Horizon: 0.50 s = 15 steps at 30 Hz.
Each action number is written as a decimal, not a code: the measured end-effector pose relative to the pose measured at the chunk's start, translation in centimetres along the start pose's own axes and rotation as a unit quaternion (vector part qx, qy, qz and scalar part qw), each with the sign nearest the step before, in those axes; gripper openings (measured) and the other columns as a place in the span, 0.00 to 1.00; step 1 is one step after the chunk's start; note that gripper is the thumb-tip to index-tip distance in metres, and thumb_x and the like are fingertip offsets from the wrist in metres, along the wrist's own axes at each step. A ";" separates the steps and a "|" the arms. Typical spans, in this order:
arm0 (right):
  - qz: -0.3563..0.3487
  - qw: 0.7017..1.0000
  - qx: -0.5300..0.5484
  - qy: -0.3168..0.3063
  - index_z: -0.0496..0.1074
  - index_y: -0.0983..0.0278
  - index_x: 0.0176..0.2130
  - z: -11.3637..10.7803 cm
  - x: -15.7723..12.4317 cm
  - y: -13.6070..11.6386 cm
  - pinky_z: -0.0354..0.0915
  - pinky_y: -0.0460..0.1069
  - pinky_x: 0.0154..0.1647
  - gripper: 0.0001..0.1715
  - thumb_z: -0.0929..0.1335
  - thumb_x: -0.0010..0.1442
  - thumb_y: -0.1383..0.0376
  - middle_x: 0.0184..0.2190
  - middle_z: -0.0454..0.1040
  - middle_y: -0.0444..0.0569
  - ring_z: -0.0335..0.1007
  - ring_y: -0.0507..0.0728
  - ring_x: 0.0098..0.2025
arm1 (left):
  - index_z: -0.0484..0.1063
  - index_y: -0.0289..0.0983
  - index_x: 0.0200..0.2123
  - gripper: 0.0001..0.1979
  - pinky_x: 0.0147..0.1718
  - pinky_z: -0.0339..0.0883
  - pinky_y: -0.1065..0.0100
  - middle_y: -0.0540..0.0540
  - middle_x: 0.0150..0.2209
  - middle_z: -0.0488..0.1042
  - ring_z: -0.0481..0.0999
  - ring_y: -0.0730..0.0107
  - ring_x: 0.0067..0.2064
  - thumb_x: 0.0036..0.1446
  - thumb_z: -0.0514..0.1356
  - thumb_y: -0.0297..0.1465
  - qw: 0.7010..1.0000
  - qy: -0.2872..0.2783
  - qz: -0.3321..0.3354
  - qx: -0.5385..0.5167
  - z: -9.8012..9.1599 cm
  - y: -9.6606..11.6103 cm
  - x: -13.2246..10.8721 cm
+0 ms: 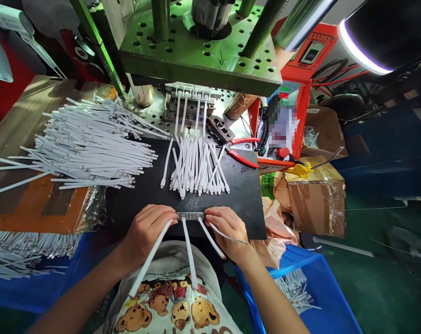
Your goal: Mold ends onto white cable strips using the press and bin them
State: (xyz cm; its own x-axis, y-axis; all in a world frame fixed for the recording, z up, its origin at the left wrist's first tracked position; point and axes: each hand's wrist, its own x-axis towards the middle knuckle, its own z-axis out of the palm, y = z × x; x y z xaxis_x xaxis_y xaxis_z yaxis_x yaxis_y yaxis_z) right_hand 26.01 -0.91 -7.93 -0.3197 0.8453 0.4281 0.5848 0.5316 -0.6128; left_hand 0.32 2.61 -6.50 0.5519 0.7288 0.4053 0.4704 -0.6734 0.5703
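My left grip (148, 228) curls shut over the left end of a thin metal bar (191, 215) and pinches it. The fingers hide that end, so I cannot see how the bar finishes there. My right grip (227, 226) is pressed together on the right end and covers it in the same way. The bar lies across the near edge of the black mat (144, 190), right at the front of the desk (18, 111), between the two grips.

Four white cables (190, 250) hang from the bar towards me. The leftmost passes under my left palm and the rightmost bends away under my right wrist, where its tip is lost. Their plugs in the bar are too small to make out.

At the middle of the mat lies a bundle (196, 167) of short white leads. A big pile (88, 144) of longer ones spreads over the left part of the desk. Red-handled pliers (243, 150) lie at the mat's far right corner. At the far edge, under the green press (196, 55), a jig (191, 104) holds a row of leads, and its back is in shadow. A blurred patch (283, 125) covers something beside the red frame.

The right bin (332, 297), blue and cut off by the bottom edge, holds a loose heap of white strands (295, 290). The left bin (39, 290) sits under the desk's near left corner, with more white leads (18, 253) above it, mostly hidden. A cardboard box (318, 195) wrapped in film stands to the right, and I cannot see what is in it.
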 end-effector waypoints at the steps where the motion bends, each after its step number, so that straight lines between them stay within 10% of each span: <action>1: -0.004 1.000 -0.002 0.003 0.70 0.62 0.46 0.1 0.0 -0.1 0.73 0.56 0.43 0.13 0.64 0.64 0.75 0.41 0.78 0.55 0.76 0.59 0.44 | 0.72 0.34 0.44 0.07 0.42 0.71 0.62 0.42 0.41 0.78 0.78 0.64 0.42 0.63 0.59 0.21 1.000 -0.014 0.004 0.015 -0.2 0.1 0.2; 5: -0.002 1.000 -0.015 0.000 0.71 0.62 0.44 -0.6 0.3 -0.6 0.72 0.55 0.42 0.11 0.63 0.65 0.74 0.40 0.78 0.54 0.76 0.58 0.43 | 0.73 0.34 0.42 0.07 0.41 0.69 0.61 0.42 0.40 0.79 0.78 0.62 0.41 0.63 0.57 0.22 0.997 -0.028 0.032 0.061 -0.2 0.4 0.6; 9: 0.011 0.985 0.008 -0.170 0.73 0.62 0.45 -3.4 2.7 0.2 0.72 0.51 0.43 0.14 0.62 0.66 0.73 0.42 0.78 0.52 0.76 0.56 0.43 | 0.73 0.35 0.42 0.08 0.39 0.69 0.62 0.43 0.38 0.79 0.79 0.63 0.41 0.63 0.56 0.22 0.997 -0.019 0.049 0.053 0.2 0.3 0.4; 12: -0.001 0.977 -0.029 -0.213 0.74 0.62 0.47 -5.4 8.0 2.9 0.71 0.50 0.43 0.13 0.63 0.67 0.71 0.42 0.78 0.51 0.76 0.56 0.42 | 0.73 0.36 0.44 0.10 0.40 0.72 0.65 0.43 0.39 0.78 0.79 0.65 0.41 0.63 0.55 0.22 0.995 -0.077 0.055 -0.010 -1.3 -0.7 1.7; 15: 0.053 0.977 -0.166 -0.124 0.74 0.66 0.47 -5.9 15.8 7.0 0.68 0.54 0.45 0.13 0.64 0.65 0.70 0.42 0.77 0.56 0.74 0.61 0.43 | 0.73 0.40 0.50 0.15 0.46 0.73 0.67 0.44 0.46 0.77 0.77 0.67 0.47 0.63 0.54 0.22 0.975 -0.193 0.060 -0.090 -4.0 -3.7 6.1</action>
State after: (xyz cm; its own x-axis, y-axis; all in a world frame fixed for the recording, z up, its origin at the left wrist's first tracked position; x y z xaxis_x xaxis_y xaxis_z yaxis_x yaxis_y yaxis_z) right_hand 29.41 15.86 -1.56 -0.3906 0.9038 0.1749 0.8213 0.4280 -0.3773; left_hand -0.83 10.08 -3.28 0.8295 0.5221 0.1983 0.2768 -0.6927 0.6661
